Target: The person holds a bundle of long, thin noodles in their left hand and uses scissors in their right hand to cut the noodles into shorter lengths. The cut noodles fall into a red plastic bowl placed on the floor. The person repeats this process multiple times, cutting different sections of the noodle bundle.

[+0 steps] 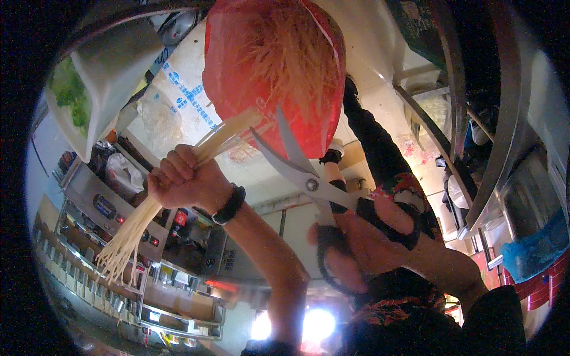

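Observation:
My left hand (180, 175), with a dark band on its wrist, is closed around a bundle of long pale noodles (127, 233). One end fans out below the fist; the other end (236, 124) points up toward the blades. Large scissors (294, 167) with dark handles are in my right hand (372, 242), the fingers through the loops. Their metal blades stand apart near the upper noodle ends; whether they touch, I cannot tell. Behind the blade tips is a red plastic container (231, 66) holding a mass of thin strands (298, 58), tinted orange in this light.
A white tub (84, 102) with green vegetables stands at the upper left. Beside the red container lies a white sheet (191, 98) bearing blue writing, with a clear plastic bag (158, 118). Metal edges (498, 178) and a blue plastic bag (534, 251) are at the right; shelves (178, 302) at lower left.

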Demonstrator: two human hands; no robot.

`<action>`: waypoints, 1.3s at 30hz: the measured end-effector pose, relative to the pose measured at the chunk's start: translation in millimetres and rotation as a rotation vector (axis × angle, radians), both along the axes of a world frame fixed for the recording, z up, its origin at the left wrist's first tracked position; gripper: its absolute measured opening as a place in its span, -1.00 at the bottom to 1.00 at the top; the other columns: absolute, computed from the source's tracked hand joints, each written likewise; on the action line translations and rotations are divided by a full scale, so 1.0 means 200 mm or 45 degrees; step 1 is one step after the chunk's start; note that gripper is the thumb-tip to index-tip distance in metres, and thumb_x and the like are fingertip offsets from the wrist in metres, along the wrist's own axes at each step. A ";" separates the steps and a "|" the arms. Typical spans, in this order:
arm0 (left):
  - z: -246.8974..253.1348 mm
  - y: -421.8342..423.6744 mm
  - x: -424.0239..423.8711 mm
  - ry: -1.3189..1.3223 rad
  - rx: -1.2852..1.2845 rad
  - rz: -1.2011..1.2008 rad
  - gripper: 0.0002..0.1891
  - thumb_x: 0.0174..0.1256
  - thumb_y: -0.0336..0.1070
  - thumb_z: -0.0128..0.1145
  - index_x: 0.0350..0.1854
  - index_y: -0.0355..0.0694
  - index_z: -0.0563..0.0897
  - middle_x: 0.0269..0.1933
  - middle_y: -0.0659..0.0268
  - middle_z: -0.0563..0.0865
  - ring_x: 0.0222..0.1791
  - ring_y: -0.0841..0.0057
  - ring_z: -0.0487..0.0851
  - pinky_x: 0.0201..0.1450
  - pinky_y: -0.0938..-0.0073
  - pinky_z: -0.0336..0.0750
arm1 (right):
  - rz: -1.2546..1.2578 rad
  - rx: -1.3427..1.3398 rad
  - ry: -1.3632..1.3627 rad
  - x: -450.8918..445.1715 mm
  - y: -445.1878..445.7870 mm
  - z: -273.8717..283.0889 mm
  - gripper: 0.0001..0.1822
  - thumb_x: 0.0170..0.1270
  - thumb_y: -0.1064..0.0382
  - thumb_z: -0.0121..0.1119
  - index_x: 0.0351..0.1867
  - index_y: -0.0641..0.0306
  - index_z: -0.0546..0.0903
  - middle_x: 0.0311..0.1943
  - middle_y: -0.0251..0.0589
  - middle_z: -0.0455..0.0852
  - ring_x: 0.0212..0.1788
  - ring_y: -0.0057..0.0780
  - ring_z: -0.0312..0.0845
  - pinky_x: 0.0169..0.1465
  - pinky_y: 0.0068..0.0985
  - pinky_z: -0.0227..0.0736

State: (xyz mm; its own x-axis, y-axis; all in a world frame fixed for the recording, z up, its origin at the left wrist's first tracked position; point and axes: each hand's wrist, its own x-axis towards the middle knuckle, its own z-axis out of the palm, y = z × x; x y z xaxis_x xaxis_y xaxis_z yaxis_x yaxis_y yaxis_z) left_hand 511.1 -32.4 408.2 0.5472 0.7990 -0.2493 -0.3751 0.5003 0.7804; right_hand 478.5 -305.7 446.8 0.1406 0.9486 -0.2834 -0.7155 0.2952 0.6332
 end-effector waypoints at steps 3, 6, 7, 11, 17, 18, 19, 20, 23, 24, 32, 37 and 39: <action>0.01 0.01 0.00 -0.011 -0.026 -0.001 -0.56 0.26 -0.20 -0.13 -0.82 0.08 0.09 -0.84 0.51 0.04 -0.82 0.68 0.02 -0.68 0.61 -0.01 | 0.002 -0.028 0.001 0.01 0.02 -0.02 -0.39 0.31 -0.25 -0.08 0.10 0.26 0.39 -0.44 -0.21 0.58 -0.44 -0.34 0.53 -0.35 -0.40 0.44; 0.01 0.02 0.00 -0.013 -0.037 0.004 -0.56 0.27 -0.20 -0.14 -0.82 0.07 0.10 -0.84 0.51 0.04 -0.82 0.68 0.03 -0.67 0.60 0.00 | 0.004 -0.039 0.001 0.02 0.03 -0.03 -0.41 0.31 -0.24 -0.06 0.08 0.26 0.40 -0.45 -0.22 0.58 -0.45 -0.34 0.52 -0.36 -0.40 0.43; 0.01 0.02 0.00 -0.014 -0.035 0.002 -0.56 0.27 -0.20 -0.14 -0.82 0.07 0.10 -0.84 0.51 0.05 -0.82 0.67 0.03 -0.67 0.60 0.00 | 0.000 -0.042 -0.004 0.02 0.03 -0.03 -0.41 0.31 -0.23 -0.06 0.07 0.26 0.40 -0.46 -0.22 0.58 -0.45 -0.35 0.52 -0.36 -0.40 0.43; -0.01 0.02 -0.01 -0.088 -0.077 -0.067 -0.56 0.27 -0.18 -0.15 -0.83 0.06 0.11 -0.84 0.50 0.07 -0.81 0.66 0.05 -0.66 0.58 0.01 | -0.008 -0.054 0.008 0.03 0.02 -0.03 -0.43 0.30 -0.22 -0.04 0.04 0.25 0.41 -0.47 -0.23 0.57 -0.46 -0.36 0.51 -0.37 -0.41 0.43; -0.07 0.04 -0.07 0.048 0.010 -0.012 -0.56 0.28 -0.16 -0.15 -0.83 0.06 0.12 -0.84 0.49 0.10 -0.81 0.65 0.05 -0.64 0.57 0.00 | -0.030 -0.019 0.044 0.02 0.01 -0.02 -0.47 0.29 -0.19 0.00 0.00 0.25 0.43 -0.48 -0.25 0.57 -0.48 -0.37 0.50 -0.39 -0.42 0.42; -0.06 0.03 -0.06 0.056 0.001 -0.008 -0.56 0.28 -0.15 -0.15 -0.83 0.06 0.12 -0.84 0.49 0.10 -0.81 0.65 0.05 -0.64 0.57 0.00 | -0.038 -0.011 0.057 0.01 0.00 -0.01 -0.48 0.29 -0.19 0.00 -0.01 0.25 0.44 -0.49 -0.25 0.57 -0.48 -0.37 0.50 -0.39 -0.42 0.42; -0.06 0.02 -0.06 0.065 -0.007 -0.004 -0.56 0.28 -0.15 -0.15 -0.83 0.06 0.12 -0.84 0.49 0.10 -0.81 0.65 0.05 -0.64 0.57 0.00 | -0.049 0.002 0.074 0.01 -0.01 0.00 -0.48 0.29 -0.18 0.01 -0.02 0.24 0.44 -0.49 -0.26 0.56 -0.48 -0.37 0.50 -0.39 -0.42 0.41; -0.06 0.02 -0.05 0.041 -0.005 -0.026 -0.56 0.28 -0.15 -0.15 -0.82 0.06 0.12 -0.84 0.48 0.09 -0.81 0.66 0.05 -0.65 0.56 0.00 | -0.058 0.007 0.078 0.00 -0.01 0.01 -0.49 0.29 -0.18 0.01 -0.02 0.24 0.44 -0.49 -0.26 0.56 -0.48 -0.38 0.50 -0.40 -0.42 0.41; -0.07 0.02 -0.05 -0.012 -0.029 -0.062 -0.56 0.29 -0.14 -0.15 -0.81 0.06 0.11 -0.84 0.48 0.08 -0.81 0.66 0.04 -0.65 0.56 0.00 | -0.067 -0.013 0.086 0.00 0.00 0.01 -0.50 0.29 -0.17 0.03 -0.04 0.24 0.45 -0.50 -0.27 0.56 -0.49 -0.38 0.49 -0.40 -0.43 0.41; -0.07 0.01 -0.04 -0.021 -0.051 -0.056 -0.56 0.29 -0.14 -0.15 -0.81 0.06 0.11 -0.84 0.49 0.08 -0.80 0.66 0.04 -0.65 0.57 -0.01 | -0.066 -0.024 0.080 0.01 0.01 0.00 -0.51 0.28 -0.16 0.03 -0.05 0.24 0.45 -0.51 -0.27 0.56 -0.49 -0.38 0.49 -0.41 -0.43 0.41; -0.11 -0.08 -0.02 -0.099 -0.110 -0.089 -0.59 0.26 -0.17 -0.14 -0.79 0.05 0.10 -0.82 0.51 0.07 -0.80 0.66 -0.01 -0.67 0.59 -0.04 | -0.047 -0.217 0.037 0.11 0.18 -0.13 -0.56 0.27 -0.13 0.07 -0.11 0.23 0.48 -0.53 -0.30 0.55 -0.52 -0.40 0.48 -0.43 -0.44 0.39; -0.18 -0.10 -0.02 0.085 -0.039 0.024 -0.60 0.22 -0.18 -0.13 -0.78 0.05 0.10 -0.81 0.51 0.05 -0.80 0.66 -0.02 -0.68 0.58 -0.05 | -0.055 -0.323 0.040 0.17 0.24 -0.17 -0.58 0.27 -0.11 0.10 -0.14 0.23 0.50 -0.54 -0.32 0.54 -0.53 -0.41 0.47 -0.44 -0.45 0.39; -0.19 -0.10 -0.02 0.147 0.011 0.036 -0.61 0.21 -0.19 -0.13 -0.78 0.05 0.09 -0.81 0.51 0.04 -0.80 0.66 -0.02 -0.68 0.58 -0.06 | -0.066 -0.349 0.028 0.17 0.26 -0.18 -0.59 0.26 -0.10 0.11 -0.16 0.23 0.50 -0.55 -0.32 0.54 -0.53 -0.42 0.46 -0.45 -0.45 0.38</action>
State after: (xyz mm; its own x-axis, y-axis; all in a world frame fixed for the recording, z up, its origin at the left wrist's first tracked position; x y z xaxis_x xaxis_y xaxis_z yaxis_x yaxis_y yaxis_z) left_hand 506.4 -52.1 369.2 0.4929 0.8160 -0.3022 -0.2964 0.4840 0.8233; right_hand 512.3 -254.4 410.7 0.1779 0.8278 -0.5321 -0.6816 0.4937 0.5401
